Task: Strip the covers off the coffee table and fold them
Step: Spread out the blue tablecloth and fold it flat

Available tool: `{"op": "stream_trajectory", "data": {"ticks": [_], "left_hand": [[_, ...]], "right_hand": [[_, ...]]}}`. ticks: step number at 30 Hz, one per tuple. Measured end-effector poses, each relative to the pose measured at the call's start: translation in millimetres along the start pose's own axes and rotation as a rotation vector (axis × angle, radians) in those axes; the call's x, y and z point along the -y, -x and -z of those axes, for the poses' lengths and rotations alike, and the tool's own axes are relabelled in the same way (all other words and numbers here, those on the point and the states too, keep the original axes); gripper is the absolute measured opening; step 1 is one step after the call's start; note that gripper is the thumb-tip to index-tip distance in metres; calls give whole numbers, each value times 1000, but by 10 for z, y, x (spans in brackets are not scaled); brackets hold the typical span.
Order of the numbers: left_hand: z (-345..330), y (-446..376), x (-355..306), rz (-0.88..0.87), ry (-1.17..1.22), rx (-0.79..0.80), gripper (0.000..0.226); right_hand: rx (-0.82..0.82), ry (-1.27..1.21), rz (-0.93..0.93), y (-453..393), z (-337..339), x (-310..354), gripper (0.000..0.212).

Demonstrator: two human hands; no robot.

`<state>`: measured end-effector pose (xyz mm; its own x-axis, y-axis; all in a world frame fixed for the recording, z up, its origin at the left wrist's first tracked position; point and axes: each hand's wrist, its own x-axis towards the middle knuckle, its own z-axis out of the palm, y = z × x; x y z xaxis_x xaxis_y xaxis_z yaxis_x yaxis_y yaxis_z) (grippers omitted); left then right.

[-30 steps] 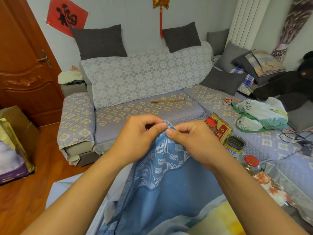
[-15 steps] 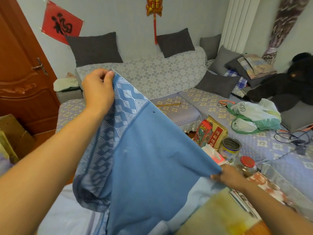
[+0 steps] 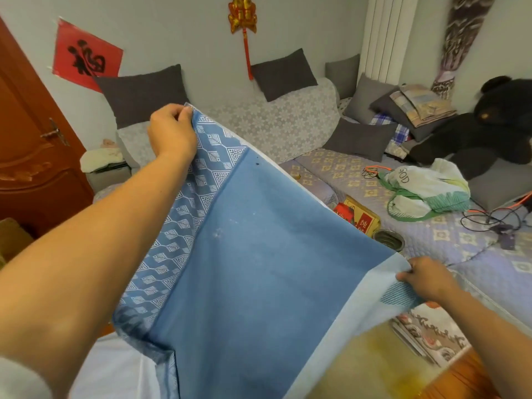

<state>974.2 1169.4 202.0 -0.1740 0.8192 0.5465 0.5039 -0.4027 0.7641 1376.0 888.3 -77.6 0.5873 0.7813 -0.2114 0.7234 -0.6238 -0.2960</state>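
Observation:
A blue cover (image 3: 259,272) with a white geometric border hangs stretched in front of me. My left hand (image 3: 172,131) pinches one corner, raised high at the upper left. Low on the right, my right hand (image 3: 423,279) grips the other corner near the pale blue edge. The cloth slopes down from left to right and hides most of the coffee table. A pale blue sheet (image 3: 115,370) lies under it at the lower left, and bare wood of the table (image 3: 466,378) shows at the lower right.
A corner sofa (image 3: 288,125) with grey cushions stands behind the cloth. A red box (image 3: 359,217), a tin can (image 3: 388,240) and a floral cloth (image 3: 426,335) sit at the table's right. A wooden door (image 3: 31,156) stands at the left.
My hands, together at one corner a second ago, have drawn apart. The left has risen up and left, the right has slid down and right, spreading the blue cover taut.

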Motion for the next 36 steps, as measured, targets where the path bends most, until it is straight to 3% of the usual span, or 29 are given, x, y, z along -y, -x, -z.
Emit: {"op": "stream_trajectory", "data": {"ticks": [4, 9, 13, 16, 20, 23, 27, 30, 36], "left_hand": [[-317, -33, -16, 93, -31, 77, 26], [-730, -206, -280, 110, -190, 62, 28], [-1231, -377, -1027, 132, -94, 153, 30], [-1664, -407, -1147, 309, 67, 285, 19], [-2124, -166, -815, 528, 202, 440, 19], [-2282, 19, -670, 577, 257, 443, 30], [-2447, 125, -547, 616, 289, 411, 25], [-2557, 196, -497, 557, 267, 399, 15], [-2690, 472, -585, 439, 295, 489, 20]], "right_hand": [[-20, -8, -55, -15, -22, -143, 30], [-54, 20, -93, -207, 518, -422, 18], [-150, 78, -115, -561, 1336, -752, 27], [-52, 231, -95, -664, 1598, -919, 21], [49, 252, -117, -673, 1287, -1314, 18], [113, 150, -157, -666, 1018, -1553, 24], [154, 105, -188, -659, 812, -1659, 22], [150, 111, -202, -666, 733, -1734, 17], [139, 32, -318, -608, 552, -2007, 28]]}}
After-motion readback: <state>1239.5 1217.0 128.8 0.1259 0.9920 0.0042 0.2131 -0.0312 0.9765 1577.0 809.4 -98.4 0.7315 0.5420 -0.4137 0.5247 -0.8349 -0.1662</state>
